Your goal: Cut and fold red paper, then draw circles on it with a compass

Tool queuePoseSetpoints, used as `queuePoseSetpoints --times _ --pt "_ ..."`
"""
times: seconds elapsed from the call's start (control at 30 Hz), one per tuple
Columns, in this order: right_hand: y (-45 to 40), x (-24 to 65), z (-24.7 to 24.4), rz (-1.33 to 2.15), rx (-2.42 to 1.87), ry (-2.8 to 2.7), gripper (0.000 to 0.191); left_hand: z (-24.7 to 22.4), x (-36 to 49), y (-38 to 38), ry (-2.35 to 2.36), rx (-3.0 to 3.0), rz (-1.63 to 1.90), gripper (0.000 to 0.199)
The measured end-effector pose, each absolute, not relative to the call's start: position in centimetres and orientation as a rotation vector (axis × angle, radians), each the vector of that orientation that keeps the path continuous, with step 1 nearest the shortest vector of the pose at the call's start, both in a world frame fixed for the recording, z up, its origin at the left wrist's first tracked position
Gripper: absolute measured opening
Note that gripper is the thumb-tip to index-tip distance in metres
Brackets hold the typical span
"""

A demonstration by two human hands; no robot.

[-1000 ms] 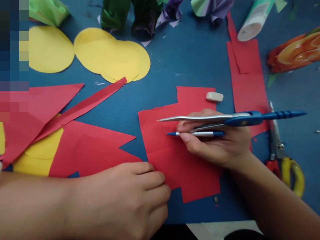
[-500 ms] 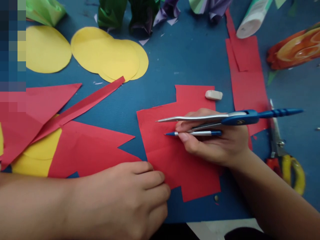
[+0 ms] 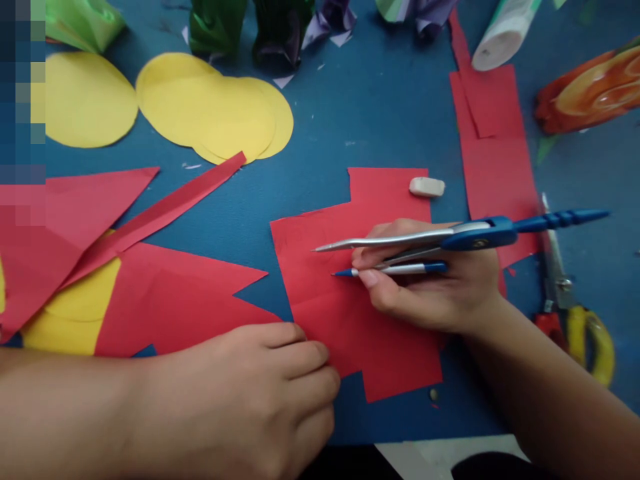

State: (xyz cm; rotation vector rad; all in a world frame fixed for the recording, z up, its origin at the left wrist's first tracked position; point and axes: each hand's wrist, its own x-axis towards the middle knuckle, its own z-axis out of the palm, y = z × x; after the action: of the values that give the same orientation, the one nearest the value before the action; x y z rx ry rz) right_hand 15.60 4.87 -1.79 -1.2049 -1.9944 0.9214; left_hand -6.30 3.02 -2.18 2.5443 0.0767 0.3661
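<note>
A drawing compass [image 3: 480, 235] with a pencil in one leg is held in my right hand [image 3: 430, 287], its thumb and fingers pinching the pencil leg. Both tips point left over a red paper sheet [image 3: 330, 307] with stepped edges. My left hand [image 3: 280, 393] lies at the sheet's lower left edge with its fingers curled; what is under them, if anything, is hidden. A white eraser [image 3: 427, 187] sits on the sheet's top right corner.
Yellow paper ovals [image 3: 90, 100] lie at the upper left, above red scraps [image 3: 185, 293]. Crumpled green and purple paper lines the back. On the right are more red paper [image 3: 495, 160], scissors [image 3: 593, 340], a white-capped tube [image 3: 505, 37] and an orange packet [image 3: 590, 97].
The compass tips have shifted slightly downward over the red sheet, with my right hand still gripping the compass. My left hand has stayed in place.
</note>
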Motion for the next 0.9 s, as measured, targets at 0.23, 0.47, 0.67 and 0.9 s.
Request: queuePoseSetpoints --times 0.23,0.47,0.67,0.9 --pt "4.92 15.68 -1.62 0.977 -1.224 -1.971 0.015 -2.28 -6.31 2.94 0.086 2.534 0.380 0.036" --pt "5.07 15.78 -1.50 1.005 -1.200 -1.978 0.015 -2.23 -6.24 2.97 0.078 2.525 0.361 0.039" --pt "5.13 15.86 -1.41 0.990 -1.145 -2.029 0.017 -2.17 -6.37 2.94 0.076 2.527 0.346 0.029" --pt "5.16 15.89 -1.37 0.994 -1.140 -2.026 0.017 -2.26 -6.36 2.88 0.088 2.535 0.349 0.036"
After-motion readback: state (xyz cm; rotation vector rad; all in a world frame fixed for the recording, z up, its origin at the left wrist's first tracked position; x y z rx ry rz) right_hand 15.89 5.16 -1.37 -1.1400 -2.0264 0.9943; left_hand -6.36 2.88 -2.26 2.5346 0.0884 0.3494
